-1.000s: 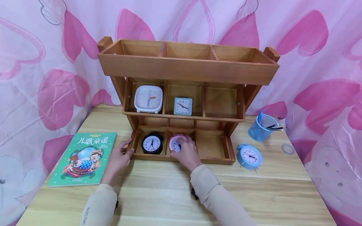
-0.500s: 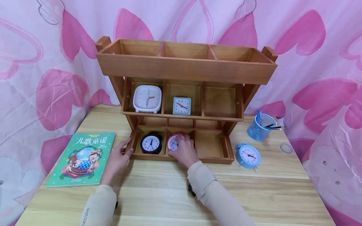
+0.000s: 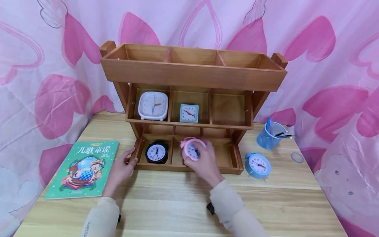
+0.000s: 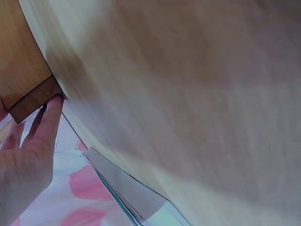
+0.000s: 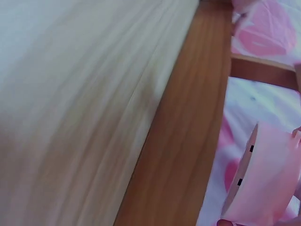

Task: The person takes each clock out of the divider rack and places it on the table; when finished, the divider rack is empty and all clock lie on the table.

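In the head view my right hand [image 3: 206,161] grips a pink round alarm clock [image 3: 186,152] from its right side. The clock is tilted and raised at the lower middle compartment of a wooden tiered shelf [image 3: 189,74]; my fingers cover part of its dial. Its pink casing [image 5: 268,174] shows above the shelf's front board in the right wrist view. My left hand [image 3: 121,168] holds the lower left end of the shelf, with fingers along the wooden corner [image 4: 35,99] in the left wrist view. A black round alarm clock [image 3: 157,152] stands in the lower left compartment.
The middle tier holds a white clock [image 3: 153,105] and a small teal square clock [image 3: 189,113]. Right of the shelf are a blue alarm clock [image 3: 258,165], a blue mesh pen cup [image 3: 269,136] and a tape roll [image 3: 297,157]. A green book [image 3: 83,169] lies at left.
The right hand has shifted right with the pink alarm clock, which has come up from its compartment and tilted. The left hand stays at the shelf's end. The head view has shifted slightly.
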Motion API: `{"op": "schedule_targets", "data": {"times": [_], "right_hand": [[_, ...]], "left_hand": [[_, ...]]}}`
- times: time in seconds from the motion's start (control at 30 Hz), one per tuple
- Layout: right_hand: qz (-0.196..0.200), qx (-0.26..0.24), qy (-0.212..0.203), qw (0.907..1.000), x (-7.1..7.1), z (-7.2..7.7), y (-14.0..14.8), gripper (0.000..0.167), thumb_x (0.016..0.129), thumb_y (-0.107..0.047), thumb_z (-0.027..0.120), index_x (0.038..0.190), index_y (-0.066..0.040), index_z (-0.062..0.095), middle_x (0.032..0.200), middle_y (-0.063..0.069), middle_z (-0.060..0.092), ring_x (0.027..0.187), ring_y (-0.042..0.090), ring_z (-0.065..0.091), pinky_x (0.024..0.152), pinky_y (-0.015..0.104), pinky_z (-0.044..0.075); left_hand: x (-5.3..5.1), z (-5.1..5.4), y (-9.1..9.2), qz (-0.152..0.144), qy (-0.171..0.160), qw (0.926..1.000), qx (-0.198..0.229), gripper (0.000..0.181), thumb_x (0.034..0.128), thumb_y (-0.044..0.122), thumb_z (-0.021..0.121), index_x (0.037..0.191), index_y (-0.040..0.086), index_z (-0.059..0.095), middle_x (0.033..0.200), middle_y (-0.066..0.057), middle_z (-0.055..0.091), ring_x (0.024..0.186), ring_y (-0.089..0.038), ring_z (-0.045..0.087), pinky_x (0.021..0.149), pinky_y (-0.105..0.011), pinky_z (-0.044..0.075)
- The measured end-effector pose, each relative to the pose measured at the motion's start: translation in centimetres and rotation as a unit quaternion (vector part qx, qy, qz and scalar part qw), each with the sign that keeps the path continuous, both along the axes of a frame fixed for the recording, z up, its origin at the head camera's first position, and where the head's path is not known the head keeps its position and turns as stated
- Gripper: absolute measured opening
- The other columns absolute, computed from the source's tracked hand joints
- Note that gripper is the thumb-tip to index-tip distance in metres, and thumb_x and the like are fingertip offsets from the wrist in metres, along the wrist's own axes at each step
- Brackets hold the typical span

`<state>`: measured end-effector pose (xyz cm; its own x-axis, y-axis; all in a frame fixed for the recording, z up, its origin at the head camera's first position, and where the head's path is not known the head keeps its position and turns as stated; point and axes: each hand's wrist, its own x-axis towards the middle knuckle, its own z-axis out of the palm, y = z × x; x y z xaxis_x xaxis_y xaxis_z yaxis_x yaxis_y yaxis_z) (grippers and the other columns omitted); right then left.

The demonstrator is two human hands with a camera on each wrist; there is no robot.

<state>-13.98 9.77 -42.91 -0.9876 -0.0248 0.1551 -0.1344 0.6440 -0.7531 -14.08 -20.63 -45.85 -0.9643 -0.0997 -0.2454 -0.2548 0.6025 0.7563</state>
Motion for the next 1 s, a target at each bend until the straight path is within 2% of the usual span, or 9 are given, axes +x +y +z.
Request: {"op": "schedule_targets", "data": {"times": [0.1, 0.23, 0.43, 0.53, 0.67, 0.77, 0.87, 1.0], "right_hand": [[-0.007, -0.003, 0.032, 0.9994, 1.5, 0.1, 3.0, 0.06, 0.071, -0.027, 0.083, 0.126, -0.01, 0.067, 0.144, 0.018, 0.044, 0.125, 0.035, 0.045, 0.099, 0.053, 0.046], [-0.035, 0.022, 0.082, 0.9957, 3.4, -0.1, 7.4, 0.059, 0.071, -0.022, 0.085, 0.123, 0.0, 0.067, 0.143, 0.027, 0.044, 0.126, 0.042, 0.046, 0.099, 0.057, 0.046], [-0.104, 0.041, 0.089, 0.9898, 4.9, 0.1, 13.9, 0.056, 0.073, -0.014, 0.085, 0.122, 0.003, 0.065, 0.138, 0.032, 0.045, 0.12, 0.047, 0.047, 0.096, 0.061, 0.043], [-0.144, 0.045, 0.092, 0.9842, 5.4, 0.4, 17.4, 0.054, 0.072, -0.011, 0.084, 0.12, 0.006, 0.064, 0.134, 0.033, 0.047, 0.115, 0.048, 0.049, 0.094, 0.058, 0.043], [-0.194, 0.069, 0.068, 0.9762, 5.7, 1.0, 21.8, 0.055, 0.076, -0.014, 0.08, 0.123, 0.009, 0.062, 0.131, 0.034, 0.046, 0.113, 0.049, 0.047, 0.093, 0.059, 0.041], [-0.215, 0.093, 0.02, 0.9719, 5.8, 1.1, 24.6, 0.061, 0.082, -0.019, 0.078, 0.129, 0.012, 0.056, 0.135, 0.038, 0.04, 0.119, 0.052, 0.04, 0.097, 0.067, 0.038], [-0.211, 0.126, -0.02, 0.9691, 5.8, 0.4, 27.0, 0.063, 0.086, -0.024, 0.075, 0.129, 0.015, 0.054, 0.133, 0.041, 0.039, 0.119, 0.055, 0.036, 0.096, 0.071, 0.036], [-0.173, 0.164, -0.054, 0.9697, 5.7, -0.7, 28.9, 0.063, 0.087, -0.029, 0.075, 0.125, 0.017, 0.055, 0.124, 0.04, 0.043, 0.111, 0.053, 0.038, 0.09, 0.07, 0.039]], "left_hand": [[-0.1, -0.1, 0.3, 0.002, -0.001, 1.0, -0.004, 0.056, 0.1037, 0.024, 0.05, 0.157, 0.021, 0.031, 0.148, -0.031, 0.042, 0.13, -0.046, 0.048, 0.1, -0.055, 0.047], [-0.2, 0.0, 0.5, 0.004, -0.004, 1.0, 0.006, 0.056, 0.1037, 0.024, 0.05, 0.157, 0.022, 0.03, 0.145, -0.032, 0.045, 0.128, -0.044, 0.05, 0.098, -0.052, 0.049], [0.0, 0.2, 0.1, 0.002, -0.007, 0.9994, 0.032, 0.057, 0.1049, 0.02, 0.048, 0.157, 0.019, 0.027, 0.151, -0.032, 0.036, 0.133, -0.046, 0.045, 0.103, -0.053, 0.046], [0.0, 0.2, -0.1, -0.007, -0.005, 0.9994, 0.035, 0.056, 0.1051, 0.019, 0.047, 0.157, 0.017, 0.026, 0.153, -0.032, 0.032, 0.136, -0.046, 0.041, 0.105, -0.053, 0.043], [0.0, 0.2, -0.3, -0.011, -0.003, 0.9991, 0.042, 0.056, 0.105, 0.019, 0.047, 0.157, 0.017, 0.026, 0.154, -0.031, 0.031, 0.138, -0.046, 0.038, 0.108, -0.053, 0.041], [0.0, 0.2, -0.5, -0.014, -0.001, 0.9983, 0.056, 0.056, 0.105, 0.017, 0.046, 0.157, 0.017, 0.026, 0.154, -0.031, 0.03, 0.139, -0.046, 0.037, 0.109, -0.053, 0.039], [0.1, 0.2, -0.6, -0.017, -0.002, 0.9978, 0.064, 0.056, 0.105, 0.016, 0.046, 0.157, 0.017, 0.025, 0.155, -0.031, 0.028, 0.139, -0.046, 0.036, 0.11, -0.053, 0.037], [0.1, 0.2, -0.6, -0.015, -0.014, 0.9978, 0.062, 0.057, 0.1051, 0.018, 0.045, 0.157, 0.019, 0.024, 0.157, -0.029, 0.024, 0.141, -0.046, 0.034, 0.111, -0.054, 0.036]]}}
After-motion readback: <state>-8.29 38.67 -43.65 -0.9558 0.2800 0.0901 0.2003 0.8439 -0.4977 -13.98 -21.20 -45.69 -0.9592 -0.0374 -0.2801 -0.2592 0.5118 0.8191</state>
